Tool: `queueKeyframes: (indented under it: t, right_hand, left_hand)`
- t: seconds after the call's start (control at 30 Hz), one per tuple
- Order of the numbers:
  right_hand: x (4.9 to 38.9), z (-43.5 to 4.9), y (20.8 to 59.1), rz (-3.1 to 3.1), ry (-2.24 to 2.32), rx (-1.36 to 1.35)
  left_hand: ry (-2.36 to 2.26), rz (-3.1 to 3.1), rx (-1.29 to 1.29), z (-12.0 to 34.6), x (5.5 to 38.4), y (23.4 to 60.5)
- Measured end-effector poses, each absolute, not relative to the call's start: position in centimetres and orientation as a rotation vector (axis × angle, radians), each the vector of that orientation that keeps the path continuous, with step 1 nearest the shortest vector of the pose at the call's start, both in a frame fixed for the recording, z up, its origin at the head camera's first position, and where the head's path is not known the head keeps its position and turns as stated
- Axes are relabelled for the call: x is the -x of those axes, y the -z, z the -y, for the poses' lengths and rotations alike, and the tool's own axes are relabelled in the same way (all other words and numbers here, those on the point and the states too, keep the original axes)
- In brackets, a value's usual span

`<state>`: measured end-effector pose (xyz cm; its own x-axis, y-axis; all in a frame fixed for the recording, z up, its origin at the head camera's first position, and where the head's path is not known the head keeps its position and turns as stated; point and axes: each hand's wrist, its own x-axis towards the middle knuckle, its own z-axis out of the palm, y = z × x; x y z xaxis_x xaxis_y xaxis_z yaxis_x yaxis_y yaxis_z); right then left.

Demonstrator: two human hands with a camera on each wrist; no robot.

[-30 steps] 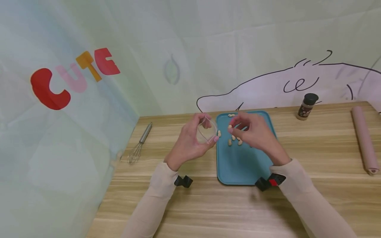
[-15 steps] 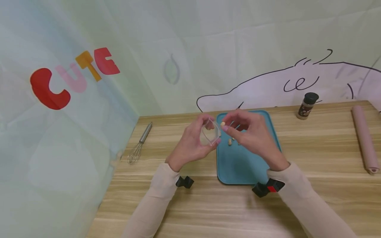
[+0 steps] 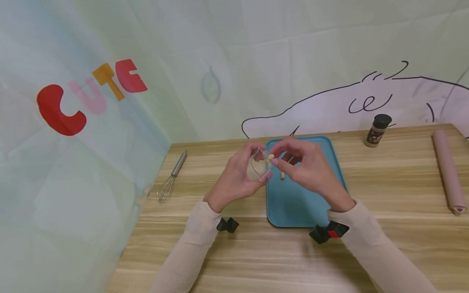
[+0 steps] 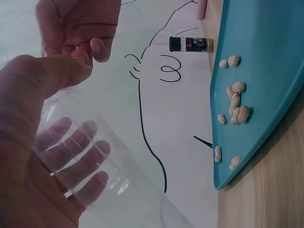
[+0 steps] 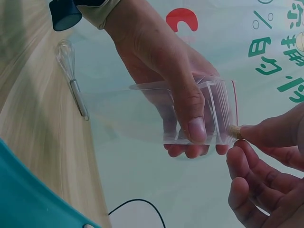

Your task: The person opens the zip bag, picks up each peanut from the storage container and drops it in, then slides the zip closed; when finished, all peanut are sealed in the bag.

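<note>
My left hand (image 3: 234, 175) grips a clear zip bag (image 5: 218, 114), its mouth spread wide and facing right, thumb on the near side and fingers behind. Between thumb and forefinger, my right hand (image 3: 309, 169) pinches a peanut (image 3: 270, 157) right at the bag's opening. The right wrist view shows that peanut overlapping the bag's edge by the red line. Under the right hand lies a blue tray (image 3: 296, 209). Several unshelled peanuts (image 4: 235, 102) are spread over it, mostly hidden by the right hand in the head view.
A whisk (image 3: 172, 177) lies on the wooden table (image 3: 256, 256) at the left. Toward the back right stands a seasoning jar (image 3: 378, 131) with a black lid. A rolled pink mat (image 3: 449, 173) lies at the far right. Printed cloth (image 3: 227, 53) hangs behind and to the left.
My right hand has carried the peanut left from above the tray to the bag's mouth. The left hand and bag have shifted slightly to the right.
</note>
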<state>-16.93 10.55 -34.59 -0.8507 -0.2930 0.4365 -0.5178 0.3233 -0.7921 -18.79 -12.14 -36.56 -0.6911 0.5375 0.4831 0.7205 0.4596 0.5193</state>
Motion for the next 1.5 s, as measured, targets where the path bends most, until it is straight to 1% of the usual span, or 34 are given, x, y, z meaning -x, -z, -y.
queueKeyframes:
  t: [0.47,0.87,1.5]
  right_hand:
    - [17.2,-11.0,34.8,2.383,-1.606,-0.781]
    - [18.5,-14.3,34.2,2.495,-1.513,-0.677]
    - [22.7,-20.8,37.8,2.989,-1.153,-0.525]
  left_hand:
    - [1.017,2.478,1.089,12.2,18.9,36.7]
    - [1.065,2.51,1.066,12.2,18.9,36.7]
    - [1.031,2.542,1.057,12.1,19.1,37.0]
